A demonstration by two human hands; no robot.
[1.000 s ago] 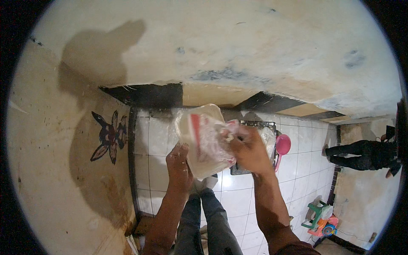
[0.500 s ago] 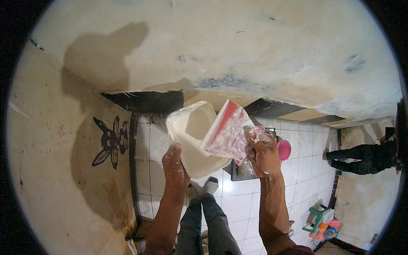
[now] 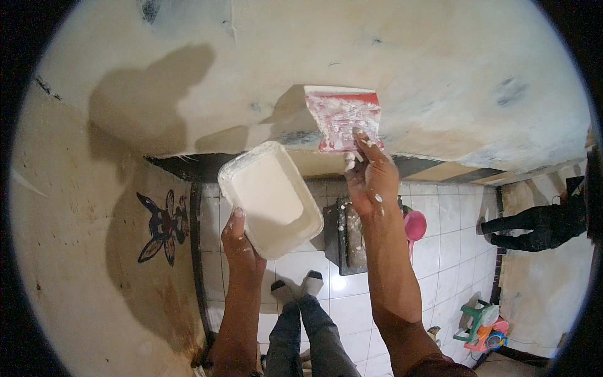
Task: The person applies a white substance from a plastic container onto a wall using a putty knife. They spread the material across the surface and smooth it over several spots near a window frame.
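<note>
My left hand [image 3: 240,242] grips the near left rim of a white plastic tub [image 3: 267,195], its thumb over the edge. Pale, creamy filler lies smooth inside, and dried smears coat the rim. Up and to the right, my right hand [image 3: 377,176] is closed on a wide red scraper [image 3: 348,119] caked with white filler. The scraper's pale straight edge points up, at or very near the plastered wall [image 3: 440,56]; whether it touches I cannot tell. Bits of filler stick to the fingers of both hands.
A dark bin-like container [image 3: 345,251] stands on the white tiled floor [image 3: 440,276], with a pink dipper [image 3: 414,225] beside it. A green stool [image 3: 474,317] and an orange object [image 3: 493,333] sit at right. Another person's dark-clothed legs [image 3: 524,232] show far right.
The scraper has gone from over the tub up to the wall, turning edge upward. The tub has moved slightly left and its filler shows fully.
</note>
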